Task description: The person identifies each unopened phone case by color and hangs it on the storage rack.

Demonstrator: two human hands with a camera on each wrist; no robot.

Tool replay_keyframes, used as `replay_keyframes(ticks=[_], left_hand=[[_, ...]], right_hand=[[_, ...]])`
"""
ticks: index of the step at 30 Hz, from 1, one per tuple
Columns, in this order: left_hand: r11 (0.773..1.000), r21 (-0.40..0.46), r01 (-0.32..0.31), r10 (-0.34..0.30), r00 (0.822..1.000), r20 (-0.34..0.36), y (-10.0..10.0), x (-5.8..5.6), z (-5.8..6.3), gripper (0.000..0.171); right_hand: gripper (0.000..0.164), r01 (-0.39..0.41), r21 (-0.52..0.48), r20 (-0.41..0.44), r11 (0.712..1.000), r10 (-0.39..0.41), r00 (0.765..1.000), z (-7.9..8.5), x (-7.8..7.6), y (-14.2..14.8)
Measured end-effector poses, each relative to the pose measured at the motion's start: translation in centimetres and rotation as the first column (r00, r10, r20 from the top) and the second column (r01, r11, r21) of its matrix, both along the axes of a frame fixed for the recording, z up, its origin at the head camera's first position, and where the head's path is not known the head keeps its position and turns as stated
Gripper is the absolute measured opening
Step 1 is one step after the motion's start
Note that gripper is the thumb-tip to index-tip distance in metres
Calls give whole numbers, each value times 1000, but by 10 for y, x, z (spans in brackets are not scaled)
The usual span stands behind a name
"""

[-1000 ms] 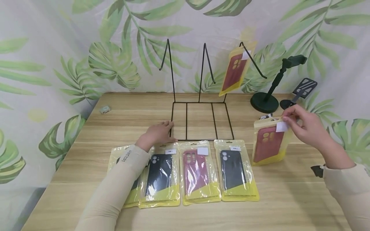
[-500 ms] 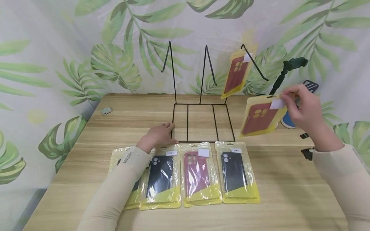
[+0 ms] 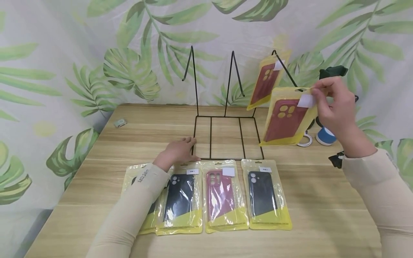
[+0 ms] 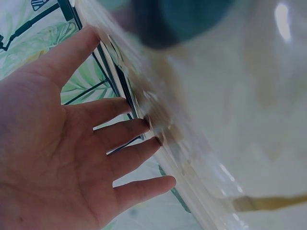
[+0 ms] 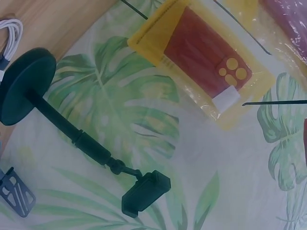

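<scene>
My right hand (image 3: pixel 337 107) pinches the top right corner of a bagged red phone case (image 3: pixel 285 120), raised above the table. Its hang slot is at the tip of the rack's right hook (image 3: pixel 288 75); whether the hook has entered the slot cannot be told. Another bagged red phone case (image 3: pixel 264 81) hangs further back on that hook. My left hand (image 3: pixel 177 152) lies at the front left of the black wire rack (image 3: pixel 211 138), fingers extended at its base wire. In the left wrist view the fingers (image 4: pixel 127 160) are straight and spread. The right wrist view does not show the right hand.
Several bagged phone cases lie in a row along the front, including a pink one (image 3: pixel 220 197) and a black one (image 3: pixel 262 193). A dark green stand (image 5: pixel 91 146) is behind the right hand. A white cable (image 3: pixel 304 140) and blue-and-white round object (image 3: pixel 326 137) lie at right.
My right hand has lifted the bagged red phone case off the table, up and leftward to the right hook's tip. The left hand stays at the rack base.
</scene>
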State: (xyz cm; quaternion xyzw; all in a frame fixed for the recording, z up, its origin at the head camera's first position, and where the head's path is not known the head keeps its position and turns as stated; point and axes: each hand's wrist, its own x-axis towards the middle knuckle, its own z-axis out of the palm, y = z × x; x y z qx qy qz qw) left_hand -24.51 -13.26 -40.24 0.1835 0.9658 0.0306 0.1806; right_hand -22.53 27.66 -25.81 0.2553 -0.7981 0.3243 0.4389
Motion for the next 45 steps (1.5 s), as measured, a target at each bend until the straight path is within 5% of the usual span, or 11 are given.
replay_keyframes(ticks=[16, 25, 45], left_hand=[[999, 24, -33, 32, 999, 23, 1, 4, 5, 91], [999, 26, -40, 39, 999, 28, 1, 5, 5, 92], [999, 25, -41, 41, 999, 19, 0, 4, 2, 91]], right_hand=[[17, 90, 134, 81, 987, -101, 992, 2, -40, -1], [28, 216, 183, 222, 959, -254, 941, 10, -58, -10], [34, 270, 192, 347, 943, -323, 880, 22, -105, -21]])
